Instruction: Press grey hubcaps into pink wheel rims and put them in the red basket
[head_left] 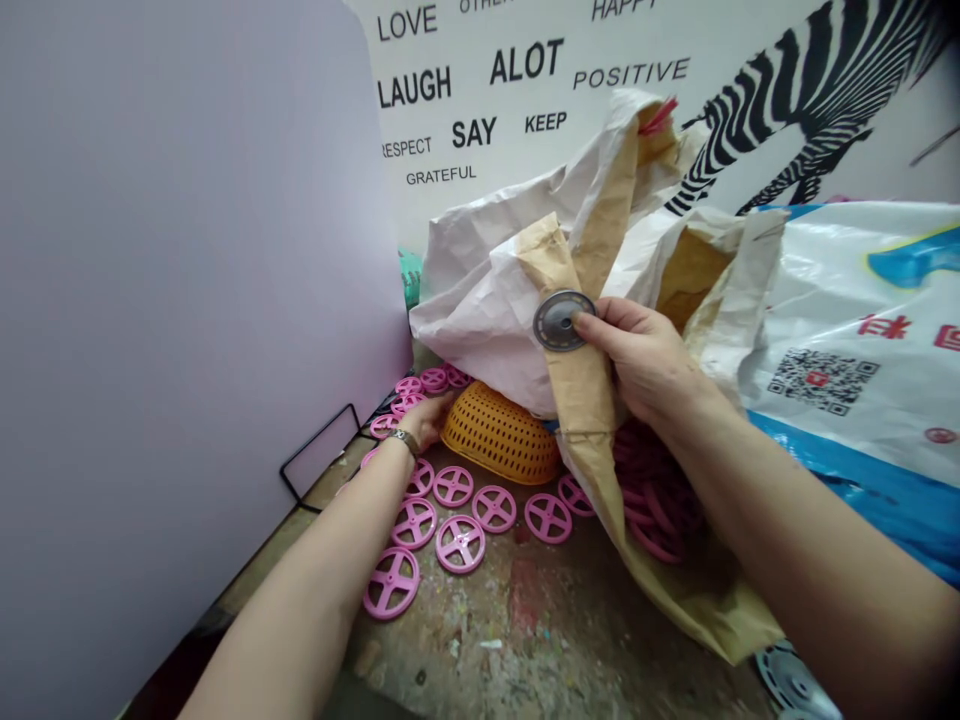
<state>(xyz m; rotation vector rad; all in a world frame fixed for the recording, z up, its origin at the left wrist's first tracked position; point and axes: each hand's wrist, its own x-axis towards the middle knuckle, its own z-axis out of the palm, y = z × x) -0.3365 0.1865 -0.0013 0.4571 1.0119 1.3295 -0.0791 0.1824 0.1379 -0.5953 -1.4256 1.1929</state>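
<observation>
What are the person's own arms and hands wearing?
The left hand is ungloved, with a narrow metallic-looking band around the wrist; watch or bracelet, I can't tell. The right hand is ungloved too, no band visible. No sleeves show.

Widest way in: paint-flecked tabletop (480,640) in foreground, between left forearm (322,570) and trailing brown flap of paper sack (480,310). Farther in, pink four-spoke wheels (460,544) litter approach to yellow perforated basket (501,435); narrow gaps only. Left side: pale panel (202,250) and black wire frame (321,455) bar sideways reach. Right side: right hand (637,350), sack and printed plastic bag (825,310) crowd passage. Far side: lettered wall (472,150).
</observation>
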